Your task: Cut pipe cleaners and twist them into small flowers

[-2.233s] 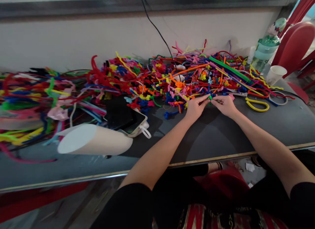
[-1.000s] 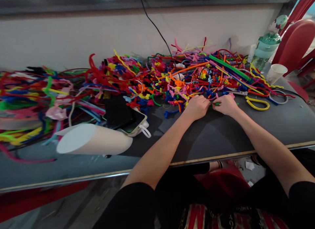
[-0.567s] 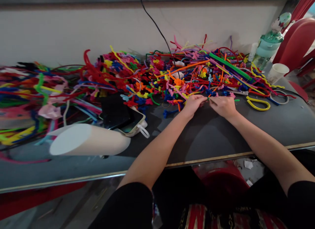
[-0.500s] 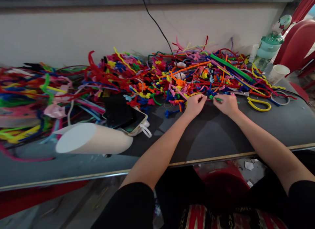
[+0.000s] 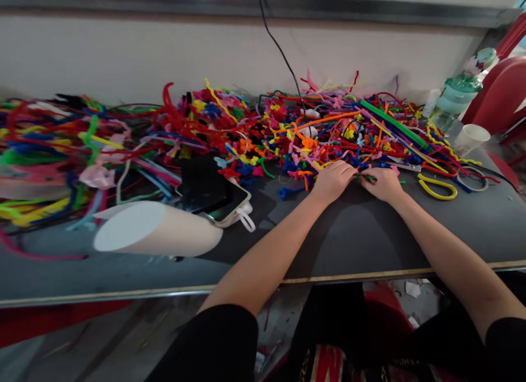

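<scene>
Fuzzy craft stems in many colours form a long pile [image 5: 246,135] along the back of the grey table [image 5: 345,245]. My left hand [image 5: 335,180] is closed at the pile's front edge, its fingertips close to those of my right hand. Pinched in my right hand [image 5: 382,183] is a green fuzzy stem [image 5: 367,178], whose end also shows beyond the knuckles. The left fingertips meet near this stem, but what they grip is too small to make out. A yellow bent stem [image 5: 438,188] lies right of my right hand.
At the left front lies a white paper tube [image 5: 164,228], beside a phone [image 5: 230,204] with a white strap. Scissors with red handles [image 5: 435,170], a paper cup [image 5: 472,139] and a green figure-topped bottle [image 5: 456,94] are at the right. A black cable [image 5: 281,50] hangs behind.
My hands have come closer together, and the left fingers now reach to the green stem's end. The camera view has shifted slightly, so the table items appear a little further right.
</scene>
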{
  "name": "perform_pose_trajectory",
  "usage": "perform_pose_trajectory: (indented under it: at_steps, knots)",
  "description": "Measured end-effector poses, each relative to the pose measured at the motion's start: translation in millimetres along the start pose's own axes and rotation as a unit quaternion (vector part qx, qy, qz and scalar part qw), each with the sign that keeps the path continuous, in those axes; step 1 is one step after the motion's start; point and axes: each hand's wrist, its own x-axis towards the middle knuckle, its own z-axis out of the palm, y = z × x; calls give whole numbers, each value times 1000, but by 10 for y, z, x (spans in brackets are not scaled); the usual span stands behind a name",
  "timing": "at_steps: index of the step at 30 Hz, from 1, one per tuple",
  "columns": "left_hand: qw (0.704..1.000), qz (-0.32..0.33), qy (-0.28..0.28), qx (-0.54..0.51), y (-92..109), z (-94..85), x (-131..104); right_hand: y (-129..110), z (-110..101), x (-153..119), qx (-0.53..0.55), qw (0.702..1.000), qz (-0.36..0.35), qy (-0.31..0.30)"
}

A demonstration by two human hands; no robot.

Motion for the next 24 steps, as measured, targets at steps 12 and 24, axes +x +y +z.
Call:
perform_pose_trajectory:
  at_steps: [12, 24]
  knots:
    - [923, -309, -38, -225, 149, 68, 96, -270, -20, -27, -137, 990, -4, 41]
    - [884, -270, -3, -381, 58, 102, 87, 17, -71, 43, 210, 977, 41, 6]
